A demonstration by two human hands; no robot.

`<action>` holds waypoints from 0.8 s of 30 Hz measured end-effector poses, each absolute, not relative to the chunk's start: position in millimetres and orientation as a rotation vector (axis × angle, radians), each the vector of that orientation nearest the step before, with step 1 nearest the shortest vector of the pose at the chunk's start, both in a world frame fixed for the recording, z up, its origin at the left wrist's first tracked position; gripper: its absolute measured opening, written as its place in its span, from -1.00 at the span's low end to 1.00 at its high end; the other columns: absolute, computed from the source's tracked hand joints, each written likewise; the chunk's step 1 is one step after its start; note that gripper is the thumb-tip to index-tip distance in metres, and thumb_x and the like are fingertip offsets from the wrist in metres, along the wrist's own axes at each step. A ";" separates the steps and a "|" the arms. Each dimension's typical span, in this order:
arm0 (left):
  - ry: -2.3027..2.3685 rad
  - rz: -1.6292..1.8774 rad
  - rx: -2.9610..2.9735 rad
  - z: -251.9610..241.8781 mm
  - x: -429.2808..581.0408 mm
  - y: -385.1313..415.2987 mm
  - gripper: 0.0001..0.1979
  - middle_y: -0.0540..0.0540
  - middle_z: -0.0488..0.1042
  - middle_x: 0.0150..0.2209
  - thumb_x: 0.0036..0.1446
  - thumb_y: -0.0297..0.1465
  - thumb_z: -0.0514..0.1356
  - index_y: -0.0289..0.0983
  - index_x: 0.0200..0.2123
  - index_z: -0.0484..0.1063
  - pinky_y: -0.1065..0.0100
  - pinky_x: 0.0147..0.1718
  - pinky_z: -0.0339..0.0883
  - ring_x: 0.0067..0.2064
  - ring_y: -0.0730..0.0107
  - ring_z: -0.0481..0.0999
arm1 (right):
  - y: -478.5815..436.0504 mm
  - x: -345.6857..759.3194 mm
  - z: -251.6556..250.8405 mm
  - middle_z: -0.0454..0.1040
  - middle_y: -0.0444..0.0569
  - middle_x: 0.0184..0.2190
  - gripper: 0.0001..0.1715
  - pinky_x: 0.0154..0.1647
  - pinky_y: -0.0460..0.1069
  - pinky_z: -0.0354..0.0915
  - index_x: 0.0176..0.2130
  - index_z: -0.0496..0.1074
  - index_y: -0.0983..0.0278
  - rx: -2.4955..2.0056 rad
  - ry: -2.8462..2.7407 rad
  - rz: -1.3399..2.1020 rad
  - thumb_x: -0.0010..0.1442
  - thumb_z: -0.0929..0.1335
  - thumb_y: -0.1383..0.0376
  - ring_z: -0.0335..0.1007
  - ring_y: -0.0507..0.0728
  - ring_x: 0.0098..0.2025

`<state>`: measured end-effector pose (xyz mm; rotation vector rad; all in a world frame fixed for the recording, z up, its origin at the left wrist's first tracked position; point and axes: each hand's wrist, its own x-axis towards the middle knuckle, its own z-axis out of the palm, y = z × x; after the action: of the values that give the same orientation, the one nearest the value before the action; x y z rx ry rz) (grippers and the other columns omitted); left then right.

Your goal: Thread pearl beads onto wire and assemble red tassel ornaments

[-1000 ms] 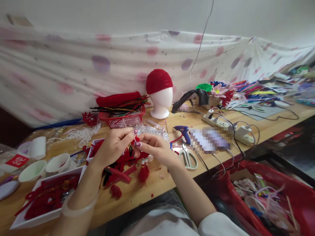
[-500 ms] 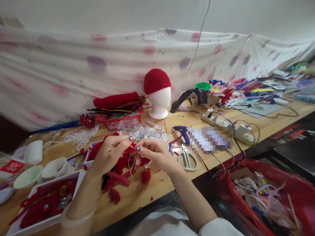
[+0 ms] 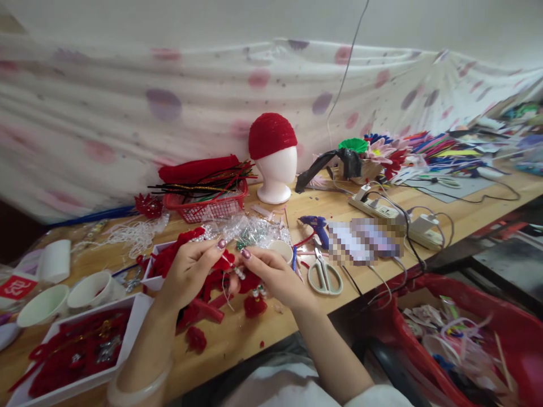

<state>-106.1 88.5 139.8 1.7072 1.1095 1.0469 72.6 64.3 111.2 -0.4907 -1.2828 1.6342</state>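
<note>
Left hand (image 3: pixel 190 268) pinches the red piece (image 3: pixel 223 263), likely light, soft (edge grip suits it), while right hand (image 3: pixel 278 277) half-curls, hold unclear.

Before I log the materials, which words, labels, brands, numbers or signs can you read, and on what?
No text reads with certainty.
Red rectangular paper-like label, far left, on clear plastic packaging: white marks, too blurred to read.
Blue-purple plastic glue gun and long white plastic power strip: any print is too small.
Pale, purplish pixelated patch: nothing readable.
</note>
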 end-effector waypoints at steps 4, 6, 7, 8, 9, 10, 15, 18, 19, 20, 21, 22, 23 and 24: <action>0.928 0.946 1.630 151.5 -100.6 88.1 -0.65 0.03 0.41 -0.69 0.24 -0.23 0.09 -0.20 -0.58 0.32 0.39 -0.63 0.24 -0.64 0.37 0.40 | 66.3 69.8 108.8 0.59 -0.08 -0.49 -0.49 -0.26 -0.01 0.45 -0.23 0.55 0.28 -0.382 -1.155 1.728 0.30 0.38 -0.11 0.56 0.09 -0.40; 0.933 0.953 1.579 157.6 -97.6 88.5 -0.64 0.06 0.37 -0.71 0.24 -0.23 0.08 -0.20 -0.59 0.31 0.39 -0.66 0.21 -0.67 0.39 0.37 | 66.7 69.1 108.9 0.62 -0.03 -0.44 -0.48 -0.28 0.00 0.47 -0.23 0.55 0.29 -0.331 -1.103 1.772 0.26 0.40 -0.13 0.60 0.13 -0.36; 0.966 0.988 1.579 159.9 -96.7 89.4 -0.64 0.07 0.33 -0.71 0.22 -0.23 0.09 -0.20 -0.60 0.29 0.41 -0.67 0.18 -0.68 0.42 0.33 | 66.6 68.9 109.2 0.63 -0.01 -0.42 -0.48 -0.28 0.00 0.48 -0.23 0.55 0.29 -0.321 -1.088 1.781 0.25 0.42 -0.12 0.61 0.15 -0.34; 1.005 1.033 1.595 161.8 -96.4 90.8 -0.65 0.08 0.31 -0.70 0.20 -0.23 0.11 -0.20 -0.62 0.27 0.42 -0.67 0.14 -0.67 0.46 0.29 | 66.3 68.9 109.8 0.64 0.00 -0.40 -0.48 -0.29 0.00 0.48 -0.23 0.56 0.30 -0.324 -1.078 1.783 0.24 0.43 -0.11 0.62 0.16 -0.32; 1.033 1.077 1.620 163.3 -96.5 92.5 -0.65 0.09 0.28 -0.69 0.16 -0.24 0.13 -0.20 -0.63 0.25 0.44 -0.66 0.11 -0.66 0.48 0.25 | 65.7 69.0 110.4 0.65 0.02 -0.38 -0.49 -0.29 -0.01 0.48 -0.21 0.56 0.31 -0.335 -1.076 1.780 0.24 0.43 -0.10 0.63 0.16 -0.31; 1.049 1.111 1.644 164.5 -97.1 94.2 -0.65 0.09 0.25 -0.67 0.13 -0.24 0.15 -0.21 -0.64 0.23 0.44 -0.65 0.09 -0.64 0.50 0.21 | 65.0 69.1 111.1 0.66 0.03 -0.36 -0.49 -0.30 -0.02 0.48 -0.20 0.56 0.31 -0.348 -1.076 1.774 0.25 0.43 -0.10 0.63 0.17 -0.30; 1.039 1.101 1.678 166.9 -101.0 97.2 -0.66 0.11 0.15 -0.65 0.08 -0.20 0.16 -0.20 -0.64 0.17 0.43 -0.64 0.00 -0.61 0.51 0.11 | 60.6 68.8 113.5 0.66 0.02 -0.37 -0.50 -0.23 0.00 0.49 -0.21 0.55 0.30 -0.358 -1.068 1.775 0.22 0.45 -0.09 0.64 0.19 -0.24; 1.021 1.086 1.681 167.3 -101.5 94.5 -0.64 0.11 0.13 -0.64 0.12 -0.19 0.16 -0.19 -0.62 0.16 0.43 -0.62 -0.01 -0.59 0.50 0.10 | 58.4 68.4 115.1 0.66 0.00 -0.38 -0.50 -0.13 0.07 0.50 -0.20 0.54 0.28 -0.360 -1.069 1.785 0.20 0.46 -0.10 0.64 0.21 -0.20; 1.013 1.086 1.686 167.6 -101.5 93.2 -0.64 0.11 0.14 -0.64 0.13 -0.19 0.16 -0.20 -0.62 0.17 0.42 -0.62 -0.01 -0.59 0.50 0.10 | 57.5 68.4 116.2 0.66 -0.01 -0.38 -0.50 -0.11 0.09 0.49 -0.19 0.53 0.27 -0.363 -1.076 1.784 0.20 0.46 -0.11 0.64 0.21 -0.20; 1.006 1.087 1.693 168.3 -101.4 91.9 -0.64 0.11 0.14 -0.64 0.14 -0.20 0.16 -0.20 -0.62 0.18 0.42 -0.61 -0.01 -0.58 0.49 0.10 | 56.4 68.6 117.7 0.65 -0.02 -0.38 -0.50 -0.08 0.10 0.49 -0.19 0.52 0.27 -0.372 -1.088 1.773 0.21 0.45 -0.11 0.63 0.21 -0.20; 1.001 1.085 1.705 169.4 -101.4 90.5 -0.64 0.11 0.14 -0.63 0.14 -0.20 0.16 -0.20 -0.62 0.19 0.42 -0.60 0.00 -0.57 0.49 0.11 | 55.1 68.9 119.6 0.65 -0.03 -0.37 -0.51 -0.06 0.11 0.48 -0.19 0.52 0.26 -0.388 -1.112 1.747 0.23 0.44 -0.11 0.63 0.20 -0.20; 0.997 1.085 1.723 170.7 -101.4 89.2 -0.64 0.11 0.15 -0.63 0.14 -0.21 0.17 -0.21 -0.62 0.19 0.42 -0.59 0.01 -0.57 0.48 0.11 | 53.6 69.1 121.7 0.65 -0.04 -0.36 -0.54 -0.03 0.10 0.46 -0.19 0.52 0.25 -0.408 -1.149 1.704 0.24 0.44 -0.09 0.62 0.18 -0.20; 0.992 1.086 1.746 172.4 -101.4 87.9 -0.64 0.11 0.15 -0.63 0.13 -0.22 0.18 -0.21 -0.63 0.20 0.41 -0.58 0.02 -0.57 0.48 0.12 | 52.1 69.4 124.0 0.65 -0.05 -0.35 -0.58 0.00 0.10 0.44 -0.20 0.51 0.25 -0.432 -1.196 1.653 0.25 0.44 -0.06 0.61 0.16 -0.19; 0.985 1.085 1.775 174.1 -101.4 86.7 -0.64 0.10 0.16 -0.63 0.12 -0.22 0.18 -0.21 -0.63 0.20 0.41 -0.58 0.03 -0.57 0.48 0.12 | 50.6 69.5 126.3 0.65 -0.06 -0.33 -0.61 0.02 0.09 0.42 -0.20 0.51 0.24 -0.452 -1.244 1.604 0.26 0.45 -0.03 0.60 0.14 -0.19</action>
<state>-101.4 86.7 174.1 1.7747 0.9849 1.0849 69.5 50.6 126.3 -0.4518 -1.2441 1.6041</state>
